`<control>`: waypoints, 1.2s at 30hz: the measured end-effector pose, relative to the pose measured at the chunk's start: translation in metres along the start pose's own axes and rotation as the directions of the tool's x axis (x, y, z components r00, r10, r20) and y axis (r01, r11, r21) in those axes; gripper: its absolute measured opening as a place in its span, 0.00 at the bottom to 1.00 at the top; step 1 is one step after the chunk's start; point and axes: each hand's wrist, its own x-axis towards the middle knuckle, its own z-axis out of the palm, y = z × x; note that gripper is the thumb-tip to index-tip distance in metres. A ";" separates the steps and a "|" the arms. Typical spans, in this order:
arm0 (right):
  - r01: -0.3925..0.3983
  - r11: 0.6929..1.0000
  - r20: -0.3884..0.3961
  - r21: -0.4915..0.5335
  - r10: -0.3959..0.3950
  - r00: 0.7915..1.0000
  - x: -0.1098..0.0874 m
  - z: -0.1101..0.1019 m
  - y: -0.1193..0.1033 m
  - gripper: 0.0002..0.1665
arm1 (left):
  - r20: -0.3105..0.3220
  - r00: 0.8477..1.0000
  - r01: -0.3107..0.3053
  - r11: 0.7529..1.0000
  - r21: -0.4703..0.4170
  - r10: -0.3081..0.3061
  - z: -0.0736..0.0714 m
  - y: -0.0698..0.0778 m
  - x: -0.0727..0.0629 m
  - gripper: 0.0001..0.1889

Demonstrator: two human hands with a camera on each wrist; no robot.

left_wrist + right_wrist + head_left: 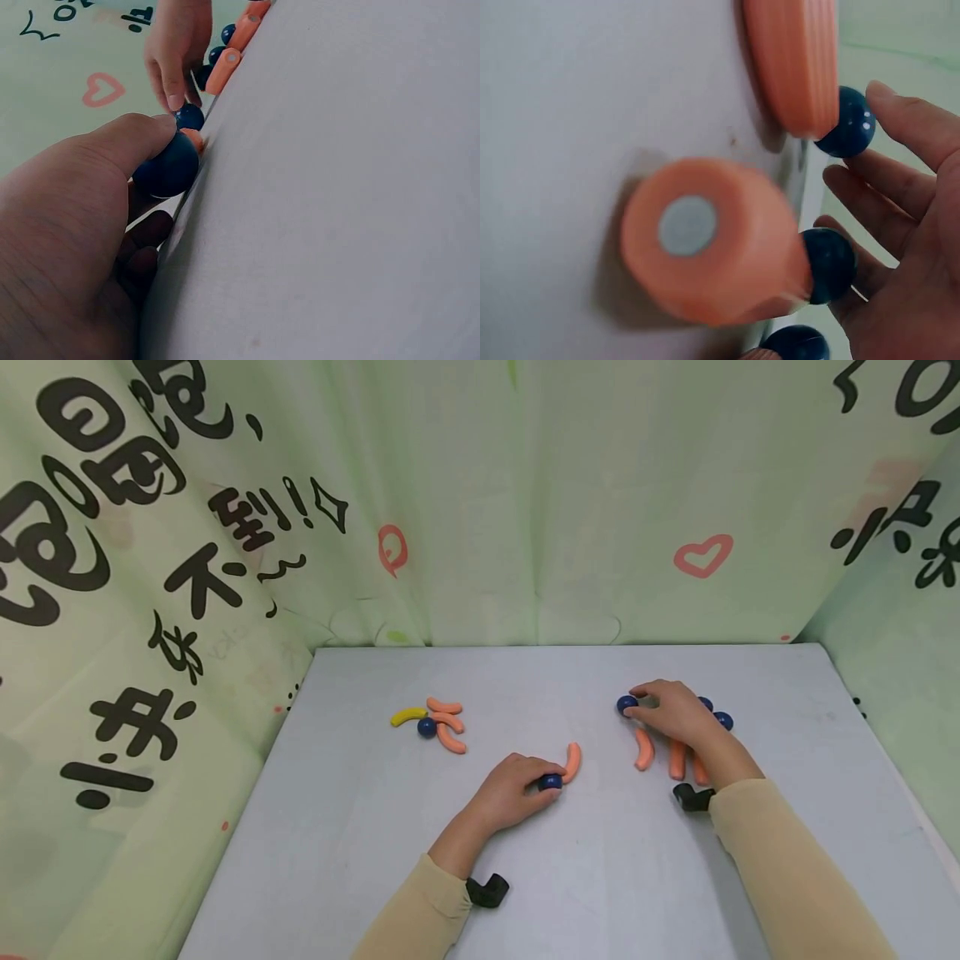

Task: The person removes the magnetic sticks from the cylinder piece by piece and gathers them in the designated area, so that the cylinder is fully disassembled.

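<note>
My left hand [517, 789] pinches a dark blue ball [550, 782] between thumb and fingers, low over the table. A curved orange rod [573, 762] lies right beside that ball. In the left wrist view the held ball [166, 169] shows large under the thumb. Farther right, my right hand [671, 714] has thumb and fingers around another blue ball [627, 704], also seen in the right wrist view as a ball [849, 124] at the tip of an orange rod [799, 67]. In the head view, a curved orange rod [644, 749] lies just in front of it.
Straight orange rods [677, 760] and more blue balls [723, 721] lie beneath and beside the right hand, partly hidden. A left-hand cluster has a yellow curved rod [408, 717], a blue ball [427, 727] and orange curved rods [452, 740]. Printed curtains surround the white table [360, 860].
</note>
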 end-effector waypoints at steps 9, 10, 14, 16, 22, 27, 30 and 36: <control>0.041 0.999 -0.116 -0.004 -0.042 0.992 -0.020 0.000 -0.032 0.33 | 0.002 1.000 0.015 1.000 -0.004 -0.015 -0.001 0.002 -0.001 0.19; 0.050 0.999 -0.123 -0.001 -0.049 0.991 -0.023 0.002 -0.037 0.32 | 0.006 1.000 0.024 1.000 -0.004 -0.024 -0.001 0.002 -0.001 0.20; 0.085 0.996 -0.116 -0.008 -0.085 0.990 -0.031 0.017 -0.053 0.28 | 0.019 0.998 0.055 0.998 -0.005 -0.055 -0.001 0.002 0.000 0.21; 0.093 0.996 -0.104 -0.010 -0.094 0.990 -0.033 0.026 -0.059 0.26 | 0.021 0.998 0.060 0.998 -0.004 -0.059 -0.002 0.003 0.000 0.21; 0.099 0.995 -0.065 0.018 -0.097 0.993 -0.038 0.050 -0.067 0.22 | 0.027 0.999 0.047 0.999 0.006 -0.047 -0.002 0.002 0.000 0.20; 0.092 0.991 -0.028 0.101 -0.089 0.996 -0.041 0.066 -0.070 0.25 | 0.022 0.999 0.034 0.999 0.010 -0.034 -0.002 0.002 0.000 0.21; 0.070 0.979 0.005 0.194 -0.072 0.997 -0.043 0.074 -0.070 0.27 | 0.018 0.999 0.026 1.000 0.001 -0.026 -0.003 0.002 0.000 0.21; 0.042 0.960 -0.014 0.275 -0.040 0.999 -0.043 0.084 -0.071 0.28 | 0.010 0.999 0.033 0.999 -0.012 -0.033 -0.003 0.002 -0.001 0.21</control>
